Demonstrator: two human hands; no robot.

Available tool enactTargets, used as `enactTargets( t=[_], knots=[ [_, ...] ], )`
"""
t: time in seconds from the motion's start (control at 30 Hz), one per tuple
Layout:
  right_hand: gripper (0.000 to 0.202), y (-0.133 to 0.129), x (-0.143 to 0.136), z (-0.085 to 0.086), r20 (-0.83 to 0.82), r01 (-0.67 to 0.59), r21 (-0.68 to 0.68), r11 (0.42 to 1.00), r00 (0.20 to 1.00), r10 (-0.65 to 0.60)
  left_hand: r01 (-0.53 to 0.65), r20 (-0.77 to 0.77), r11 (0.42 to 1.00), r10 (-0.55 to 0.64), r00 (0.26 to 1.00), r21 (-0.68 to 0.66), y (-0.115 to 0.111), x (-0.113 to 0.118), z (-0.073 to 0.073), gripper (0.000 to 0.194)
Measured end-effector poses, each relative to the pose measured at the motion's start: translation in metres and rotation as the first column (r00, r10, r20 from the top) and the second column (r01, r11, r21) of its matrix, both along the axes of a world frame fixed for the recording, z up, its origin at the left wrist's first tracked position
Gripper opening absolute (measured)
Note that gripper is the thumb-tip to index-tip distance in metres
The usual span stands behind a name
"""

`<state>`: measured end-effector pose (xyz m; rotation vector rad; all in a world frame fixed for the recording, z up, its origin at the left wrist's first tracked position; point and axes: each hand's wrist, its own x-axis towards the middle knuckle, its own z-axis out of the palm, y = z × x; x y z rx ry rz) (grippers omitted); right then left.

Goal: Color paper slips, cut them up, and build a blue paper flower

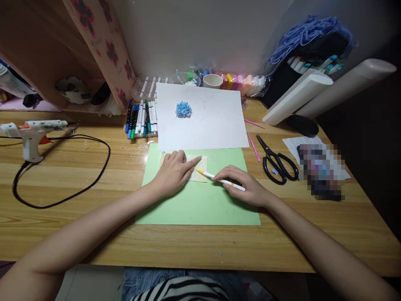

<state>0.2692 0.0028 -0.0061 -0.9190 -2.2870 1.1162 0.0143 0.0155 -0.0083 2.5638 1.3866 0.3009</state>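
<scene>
My right hand (239, 184) is closed around a white marker (233, 184), its yellow tip close to the right part of a small pale card (202, 173) with yellow and bluish marks. My left hand (175, 171) lies flat over the card's left part, its fingers apart and one pointing right. Under the card is a green sheet (194, 209). Just beyond, a white sheet (216, 121) overlaps the green one and bears a clump of blue shreds (183, 109). Whether the marker's tip touches the card is hard to tell.
Black-handled scissors (275, 161) and pink sticks (253, 147) lie right of the sheets, near a blurred item (319, 171). Markers (142, 119) and a paper cup (212, 81) are at the back. A glue gun (33, 138) with a looped cable stands left.
</scene>
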Motion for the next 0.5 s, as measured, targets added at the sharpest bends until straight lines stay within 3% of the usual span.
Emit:
enactTargets(
  t=[0.17,0.27,0.4,0.5],
  knots=[
    [0.023,0.001,0.004,0.002,-0.059,-0.127,-0.020,0.992,0.990,0.126,0.000,0.011,1.000,0.000,1.000,0.012,0.000,0.000,-0.001,0.041],
    [0.024,0.000,0.002,0.000,-0.067,-0.070,-0.013,0.997,0.995,0.069,0.001,0.038,1.000,-0.002,0.999,0.019,0.000,-0.001,0.000,0.041],
    [0.027,-0.002,-0.005,-0.001,-0.037,0.065,0.036,0.997,0.997,-0.063,-0.092,0.098,0.994,0.087,0.991,0.056,0.001,-0.003,0.000,0.040],
    [0.029,-0.003,-0.009,-0.001,0.004,0.068,0.066,0.996,0.998,-0.068,-0.105,0.089,0.992,0.099,0.991,0.064,0.002,-0.004,-0.001,0.036]
  ],
)
